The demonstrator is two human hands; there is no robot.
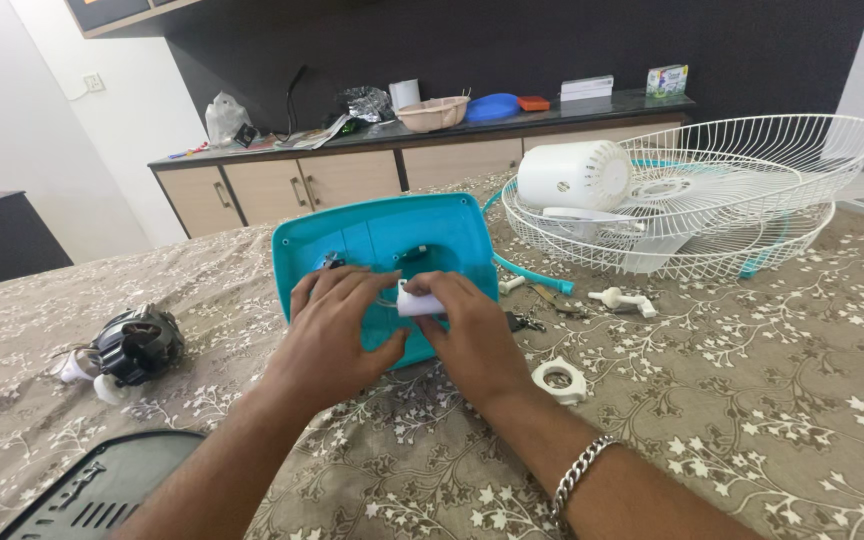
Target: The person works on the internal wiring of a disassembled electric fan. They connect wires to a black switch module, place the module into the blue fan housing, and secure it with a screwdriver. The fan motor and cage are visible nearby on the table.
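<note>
Turquoise plastic fan base, square with rounded corners, lying upturned on a floral brown cloth that covers the surface; its hollow underside faces the camera, with small dark fittings and wires inside. Small white cylinder, a plastic part, held just above the near edge of the base, inside its hollow. Left hand: spread over the base, thumb and fingers bent around the left end of the cylinder. Right hand: fingers pinching the cylinder from the right; metal chain bracelet on the wrist.

White wire fan guards, two halves nested like a bowl, hold a white motor cover and pale fan blades. Dark fan motor lies well apart to the left. White plastic ring rests just beside the right wrist. Black vented panel at the lower left corner. Tabletop of the far cabinet carries a beige basin and a blue dish; contents cannot be told.
</note>
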